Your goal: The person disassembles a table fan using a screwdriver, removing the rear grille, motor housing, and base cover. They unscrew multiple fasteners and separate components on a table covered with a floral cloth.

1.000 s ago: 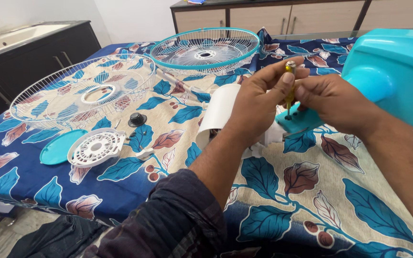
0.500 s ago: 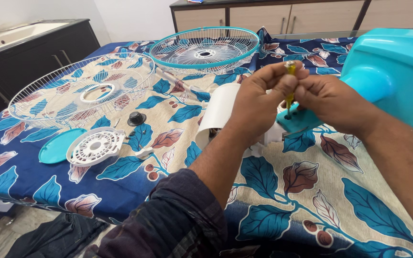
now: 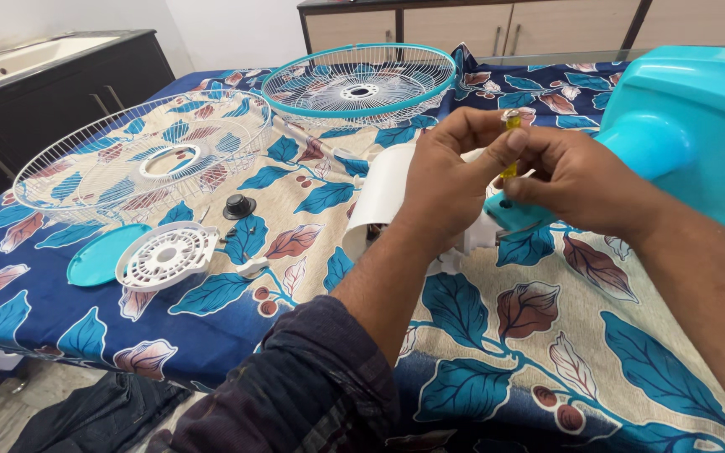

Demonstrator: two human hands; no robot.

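My left hand (image 3: 455, 180) and my right hand (image 3: 576, 176) meet above the table, both pinching a small yellow-handled screwdriver (image 3: 512, 126) held upright. Its tip points down at a teal fan part (image 3: 513, 214) next to the white motor housing (image 3: 383, 193), which my left hand partly hides. The big teal fan base (image 3: 690, 117) with white buttons lies right of my hands.
A white wire fan guard (image 3: 140, 155) and a teal-rimmed guard (image 3: 358, 80) lie on the leaf-print cloth (image 3: 480, 327). Nearer the left edge sit a white vented cover (image 3: 165, 256), a teal disc (image 3: 98, 252), a black knob (image 3: 239, 205) and small screws. A sink counter stands far left.
Both hands have stayed on the screwdriver; the fingers have shifted slightly around its handle. Nothing else has moved.
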